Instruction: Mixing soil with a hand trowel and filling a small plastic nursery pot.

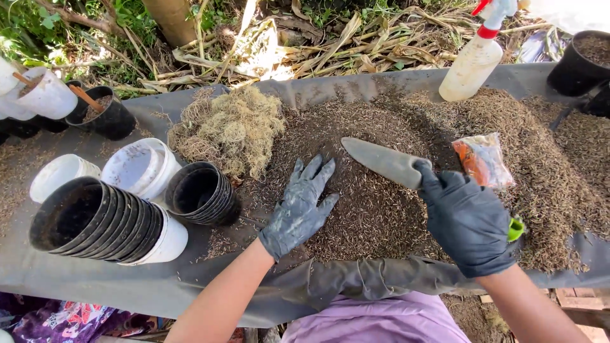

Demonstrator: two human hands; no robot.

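My left hand (300,206), in a dusty black glove, lies flat with fingers spread on a heap of brown husk-like potting mix (375,190). My right hand (467,222), also gloved in black, grips a garden trowel (381,162) with a green handle end; its grey blade points left over the heap, just right of my left fingertips. A small clear packet with orange contents (484,160) lies on the mix beside my right hand.
A clump of dry moss (229,130) sits left of the heap. Stacked black and white pots (108,219) lie on their sides at left. A spray bottle (473,60) stands at the back, black pots (579,63) at far right. Grey sheet (76,273) covers the table.
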